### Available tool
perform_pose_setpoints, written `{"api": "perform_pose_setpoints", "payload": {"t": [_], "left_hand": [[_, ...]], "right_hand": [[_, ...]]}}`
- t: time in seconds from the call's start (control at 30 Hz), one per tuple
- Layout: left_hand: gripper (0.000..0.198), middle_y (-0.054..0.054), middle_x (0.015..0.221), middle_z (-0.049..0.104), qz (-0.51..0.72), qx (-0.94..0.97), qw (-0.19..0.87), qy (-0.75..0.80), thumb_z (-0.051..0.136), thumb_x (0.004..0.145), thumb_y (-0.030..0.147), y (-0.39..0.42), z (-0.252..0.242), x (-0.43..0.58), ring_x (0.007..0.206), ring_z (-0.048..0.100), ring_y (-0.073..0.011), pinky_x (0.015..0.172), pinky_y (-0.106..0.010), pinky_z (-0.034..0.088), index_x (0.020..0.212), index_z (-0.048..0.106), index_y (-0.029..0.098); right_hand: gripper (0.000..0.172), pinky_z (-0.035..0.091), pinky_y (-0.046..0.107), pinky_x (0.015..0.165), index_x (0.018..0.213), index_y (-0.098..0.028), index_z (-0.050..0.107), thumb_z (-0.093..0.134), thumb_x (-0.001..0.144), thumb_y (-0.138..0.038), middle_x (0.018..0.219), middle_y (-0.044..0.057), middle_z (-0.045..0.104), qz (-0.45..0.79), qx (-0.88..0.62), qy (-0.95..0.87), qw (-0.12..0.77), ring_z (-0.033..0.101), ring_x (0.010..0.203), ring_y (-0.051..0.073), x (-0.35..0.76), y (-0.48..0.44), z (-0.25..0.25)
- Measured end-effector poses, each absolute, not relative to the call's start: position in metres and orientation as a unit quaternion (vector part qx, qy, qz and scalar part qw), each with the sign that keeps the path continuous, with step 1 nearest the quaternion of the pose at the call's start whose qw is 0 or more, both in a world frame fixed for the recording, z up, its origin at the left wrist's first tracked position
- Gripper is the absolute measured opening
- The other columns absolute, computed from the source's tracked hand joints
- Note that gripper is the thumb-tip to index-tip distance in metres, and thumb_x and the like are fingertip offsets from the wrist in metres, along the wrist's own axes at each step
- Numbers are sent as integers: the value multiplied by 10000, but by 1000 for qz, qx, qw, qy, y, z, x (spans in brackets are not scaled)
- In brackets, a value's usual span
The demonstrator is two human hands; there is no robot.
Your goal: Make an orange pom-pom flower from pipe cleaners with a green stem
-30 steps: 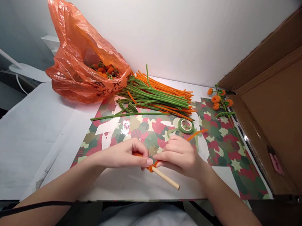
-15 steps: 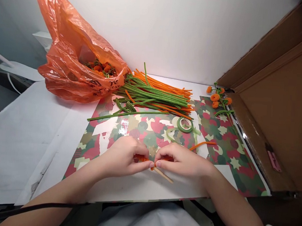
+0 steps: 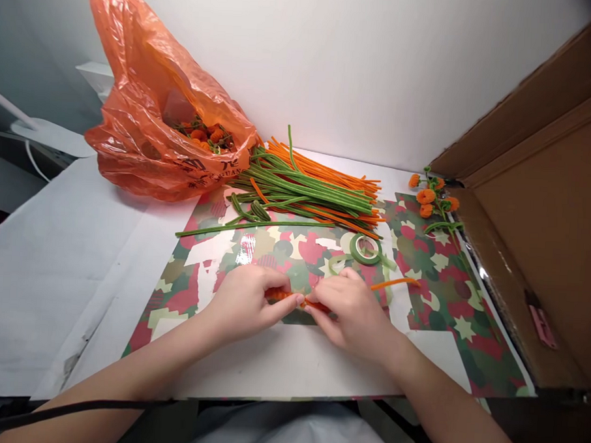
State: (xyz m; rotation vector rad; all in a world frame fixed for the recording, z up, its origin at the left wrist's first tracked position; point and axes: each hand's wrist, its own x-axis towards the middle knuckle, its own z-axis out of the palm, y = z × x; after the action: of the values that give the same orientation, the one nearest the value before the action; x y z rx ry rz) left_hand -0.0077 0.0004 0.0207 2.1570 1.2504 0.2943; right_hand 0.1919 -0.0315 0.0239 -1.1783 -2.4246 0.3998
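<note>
orange, fuzzy pipe cleaner point(image 3: 286, 295) sits pinched between our left hand point(image 3: 245, 302) and right hand point(image 3: 354, 310), both sets of fingers clamped on it low over the glossy patterned paper point(image 3: 443, 300), probably so the springy wire cannot unwind; one end trails off to the right. beyond lie a green floral tape roll point(image 3: 364, 249), a long bundle of green and orange pipe cleaners point(image 3: 316, 190), then a crinkled orange plastic bag point(image 3: 148, 110).

The left hand point(image 3: 245, 302) and right hand point(image 3: 354, 310) pinch an orange pipe cleaner point(image 3: 287, 295) between their fingers point(image 3: 278, 307). A green tape roll point(image 3: 365, 249) lies just beyond the right fingers.
</note>
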Motion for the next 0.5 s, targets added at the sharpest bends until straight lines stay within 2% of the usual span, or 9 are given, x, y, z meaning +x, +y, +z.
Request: {"api": "perform_pose_setpoints", "payload": {"t": [0.17,0.33,0.4,0.5], "left_hand": [[407,21,456,594,99,767,391,500,534,829,459,2,18,-7,435,496,-107,461,-212,312,530,538,183],[422,27,437,620,109,724,455,507,542,834,476,2,13,-6,399,554,-115,443,-198,358,533,506,182],[418,30,426,613,121,737,432,504,541,843,464,2,13,-5,401,544,-114,442,-199,356,533,525,183],[404,31,420,585,177,785,328,495,546,853,420,1,15,-4,442,516,-115,453,-208,333,524,557,186]], "right_hand": [[298,213,286,617,605,-159,479,453,887,-65,550,-20,461,-24,-364,-902,231,334,553,120,189,-31,13],[320,218,288,620,608,-169,482,447,914,-81,556,-15,434,-70,-347,-909,221,326,554,131,188,-31,7],[329,228,292,622,608,-171,492,434,919,-79,552,-13,448,-67,-362,-903,220,338,550,133,188,-30,6],[299,247,296,629,665,-162,554,431,929,-92,568,-3,511,-44,-400,-885,234,399,557,133,188,-29,8]]}}
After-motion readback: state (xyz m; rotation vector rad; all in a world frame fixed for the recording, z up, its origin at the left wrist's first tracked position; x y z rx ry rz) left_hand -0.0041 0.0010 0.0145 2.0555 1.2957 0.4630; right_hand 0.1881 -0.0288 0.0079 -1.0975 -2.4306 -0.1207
